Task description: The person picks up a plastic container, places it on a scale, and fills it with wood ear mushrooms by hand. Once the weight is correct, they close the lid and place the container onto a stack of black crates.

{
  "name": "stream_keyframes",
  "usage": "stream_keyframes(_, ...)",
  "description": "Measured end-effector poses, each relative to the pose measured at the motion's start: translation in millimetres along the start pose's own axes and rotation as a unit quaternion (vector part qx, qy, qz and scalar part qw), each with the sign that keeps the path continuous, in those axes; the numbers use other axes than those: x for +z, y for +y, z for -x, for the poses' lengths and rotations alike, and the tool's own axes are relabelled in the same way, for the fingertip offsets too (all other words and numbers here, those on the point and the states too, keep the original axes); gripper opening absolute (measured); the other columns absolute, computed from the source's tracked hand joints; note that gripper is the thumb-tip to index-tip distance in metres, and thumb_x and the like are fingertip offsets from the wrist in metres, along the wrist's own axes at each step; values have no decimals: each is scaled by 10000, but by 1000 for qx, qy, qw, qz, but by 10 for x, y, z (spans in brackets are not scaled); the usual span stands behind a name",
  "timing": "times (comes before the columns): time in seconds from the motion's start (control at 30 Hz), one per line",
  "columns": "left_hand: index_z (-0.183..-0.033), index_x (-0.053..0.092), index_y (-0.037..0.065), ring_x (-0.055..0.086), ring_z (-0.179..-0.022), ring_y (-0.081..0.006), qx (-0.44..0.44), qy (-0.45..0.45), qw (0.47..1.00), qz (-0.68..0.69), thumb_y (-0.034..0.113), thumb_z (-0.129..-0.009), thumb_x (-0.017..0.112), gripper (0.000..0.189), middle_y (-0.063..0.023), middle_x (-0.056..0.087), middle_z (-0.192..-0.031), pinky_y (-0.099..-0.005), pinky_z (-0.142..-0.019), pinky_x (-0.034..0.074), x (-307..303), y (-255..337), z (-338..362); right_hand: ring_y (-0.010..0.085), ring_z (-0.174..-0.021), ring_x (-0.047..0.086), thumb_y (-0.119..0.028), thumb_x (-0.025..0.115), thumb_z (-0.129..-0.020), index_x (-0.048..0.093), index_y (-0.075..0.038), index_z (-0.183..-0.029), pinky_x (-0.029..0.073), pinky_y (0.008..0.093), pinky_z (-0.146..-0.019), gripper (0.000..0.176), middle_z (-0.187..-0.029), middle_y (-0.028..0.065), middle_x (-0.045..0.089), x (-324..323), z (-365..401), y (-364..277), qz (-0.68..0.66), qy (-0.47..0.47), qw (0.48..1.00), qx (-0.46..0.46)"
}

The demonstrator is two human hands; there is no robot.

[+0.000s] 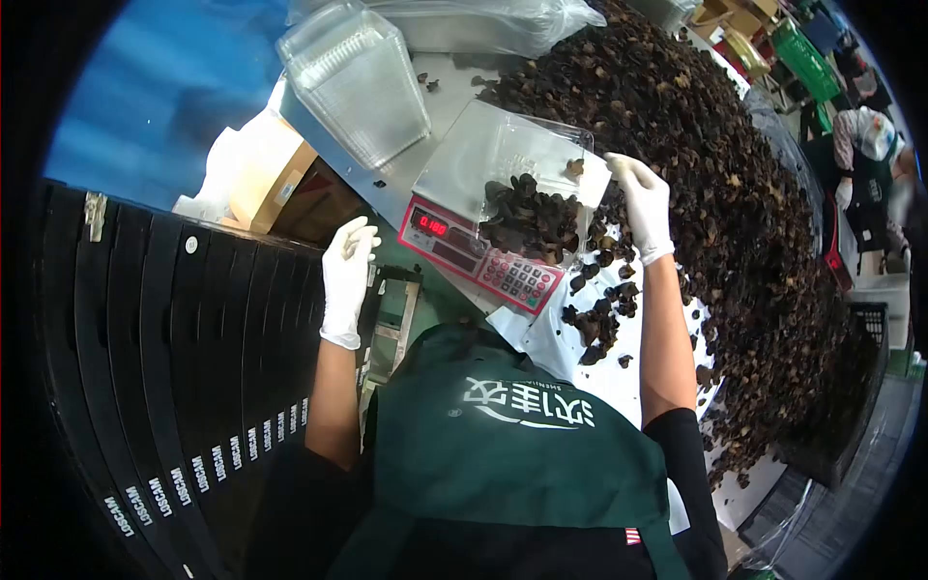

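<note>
In the head view, a clear plastic tray [543, 145] sits on the steel platform of a red-fronted digital scale [462, 164], with dark dried fungus [530, 220] heaped mostly in its near part. The tray's long axis appears to run from the far side toward the wearer. The gloved right hand [646, 205] is the nearer one, just beside the tray's right edge, so the tray lies to its left; its fingers are bent together, but whether they pinch the rim cannot be told. The gloved left hand [348, 271] hangs apart, left of the scale, fingers loosely curled with nothing visible in them. Nested clear trays [353, 87] lie beyond it on the tabletop [443, 104], and a large fungus pile [744, 203] spreads beyond and to the right of the right hand.
</note>
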State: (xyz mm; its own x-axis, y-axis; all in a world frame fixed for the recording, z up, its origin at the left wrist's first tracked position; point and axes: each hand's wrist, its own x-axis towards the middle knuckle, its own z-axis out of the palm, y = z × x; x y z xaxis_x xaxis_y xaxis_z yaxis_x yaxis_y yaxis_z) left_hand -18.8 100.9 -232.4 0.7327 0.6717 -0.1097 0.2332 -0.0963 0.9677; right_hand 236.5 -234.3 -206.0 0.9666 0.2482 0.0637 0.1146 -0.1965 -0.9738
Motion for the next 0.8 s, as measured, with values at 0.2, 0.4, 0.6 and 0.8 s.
stream_keyframes(0.2,-1273,575,1,672,-923,-143,-19,28,997,69,144,-1002,542,309,-101,686,-1094,-256,-764,517,-201,-119,60,109,-936,634,-295,568,-998,706,-83,-1177,472,261,-810,310,-1063,32,723,-238,-136,481,19,2,997,79)
stream_keyframes(0.4,-1227,597,-13,609,-746,-100,-28,26,989,143,64,-992,527,257,-50,633,-879,-226,-690,506,-94,-132,145,141,-1002,634,-299,624,-964,626,-55,-1293,491,284,-817,410,-1204,57,677,-3,-297,664,48,5,994,95)
stream_keyframes(0.6,-1263,569,24,625,-767,-124,-63,-98,989,96,139,-1007,524,284,-43,638,-888,-261,-716,524,305,-150,236,193,-1068,630,-232,669,-935,507,35,-1378,515,301,-852,542,-1271,157,622,246,-673,859,16,12,996,90)
stream_keyframes(0.8,-1463,302,-10,617,-1144,-288,-173,-307,898,266,216,-1018,544,555,-201,573,-1291,-396,-979,511,880,-154,367,285,-1241,571,-244,542,-1009,340,57,-1473,457,375,-1039,589,-1391,223,532,272,-477,310,-170,-9,984,48)
